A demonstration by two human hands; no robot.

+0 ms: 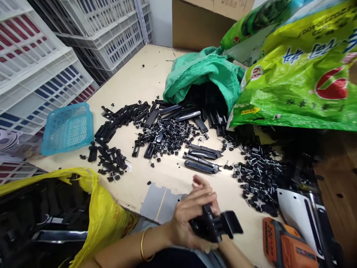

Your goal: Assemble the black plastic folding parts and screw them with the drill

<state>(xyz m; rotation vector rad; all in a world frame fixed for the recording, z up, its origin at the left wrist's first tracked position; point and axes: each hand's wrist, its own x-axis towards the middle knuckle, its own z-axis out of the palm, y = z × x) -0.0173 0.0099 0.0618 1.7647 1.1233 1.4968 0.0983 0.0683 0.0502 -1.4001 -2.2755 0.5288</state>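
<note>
My left hand (185,214), with a gold bracelet at the wrist, is closed round a black hinged plastic part (210,225) low in the middle of the head view. A flat square end of the part sticks out to the right. My right hand (205,182) is mostly hidden behind the left hand and the part; its bent fingers show above, up against the part. Just beyond lie several long black folding arms (202,158) side by side. Grey flat plates (157,201) lie on the table left of my hands.
A heap of black-headed screws (170,136) lies mid-table, another screw pile (259,175) to the right. Green sack (200,70) spills black parts. Around stand a blue basket (68,128), a yellow bag (108,212), a green printed bag (292,85) and an orange 20V battery tool (290,245).
</note>
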